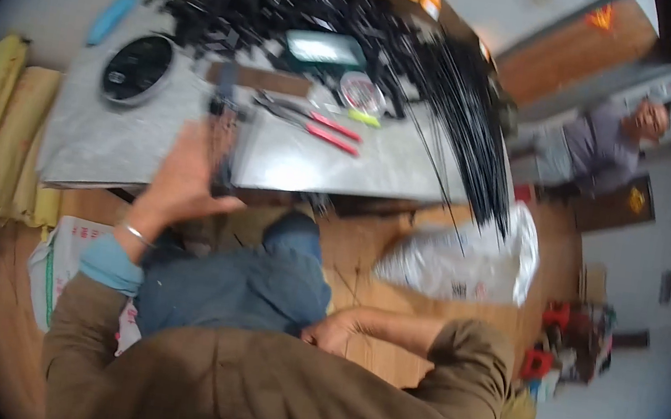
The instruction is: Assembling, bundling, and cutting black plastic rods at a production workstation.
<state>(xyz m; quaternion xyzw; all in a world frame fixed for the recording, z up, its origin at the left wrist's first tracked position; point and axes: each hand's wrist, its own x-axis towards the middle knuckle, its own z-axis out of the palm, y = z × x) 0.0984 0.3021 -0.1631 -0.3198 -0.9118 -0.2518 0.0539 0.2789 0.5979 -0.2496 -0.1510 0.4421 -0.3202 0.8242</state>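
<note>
My left hand [185, 177] is raised at the near edge of the table, its thumb spread away from the fingers. It is beside a dark upright tool [223, 131] at the table edge; blur hides whether they touch. My right hand [331, 329] hangs low beside my thigh, its fingers mostly hidden. Pliers with red handles [332, 139] lie on the grey table [290, 170], to the right of the dark tool. A bundle of long thin black strips [470, 117] hangs over the right edge.
Black pieces [269, 2] are heaped along the back. A green box [322, 51], a round clear container [363, 92] and a round black-topped device [138, 69] stand on the table. A white sack [464, 265] sits on the floor. Another person [607, 143] is far right.
</note>
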